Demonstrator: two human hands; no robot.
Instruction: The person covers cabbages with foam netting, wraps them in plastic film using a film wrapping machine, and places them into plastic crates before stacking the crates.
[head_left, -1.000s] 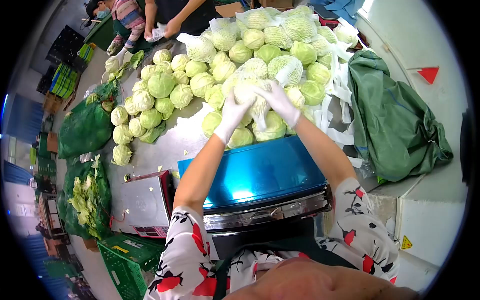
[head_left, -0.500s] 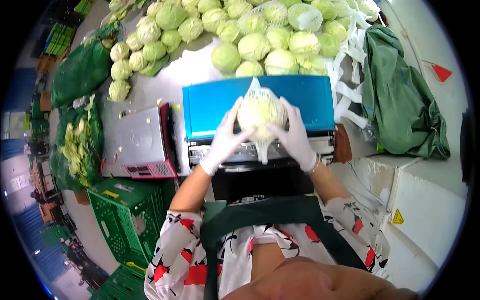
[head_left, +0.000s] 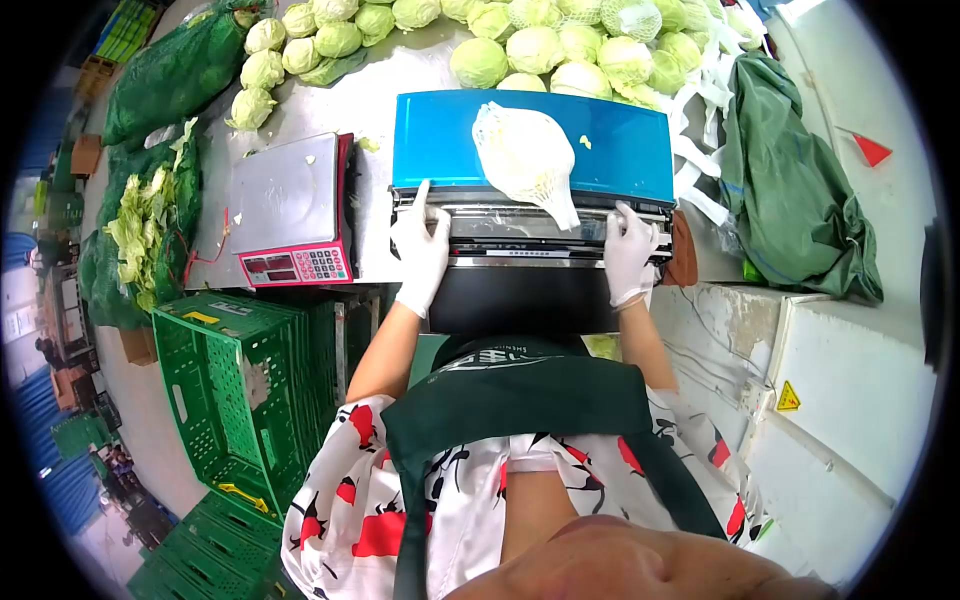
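Note:
A cabbage in a white mesh net [head_left: 524,152] lies on the blue top of the wrapping machine [head_left: 430,140], its gathered net end pointing down toward the front rail. My left hand [head_left: 421,245], in a white glove, is at the left end of the machine's front rail, index finger extended to the blue edge, the other fingers curled. At the rail's right end is my gloved right hand [head_left: 630,250], its fingers bent, thumb and index near the film. Neither hand touches the cabbage. Whether either one grips the film is too small to tell.
Behind the machine are piled cabbages [head_left: 580,80]. A scale [head_left: 290,200] stands to the left, above green crates [head_left: 215,390]. Leafy trimmings [head_left: 140,225] lie in a green net bag farther left. White net strips [head_left: 700,150] and a green tarp [head_left: 785,190] are at the right.
The netted cabbage came from the pile in both hands and now rests on the blue top, released. Both hands have moved apart to the two ends of the front rail. The view has tilted downward.

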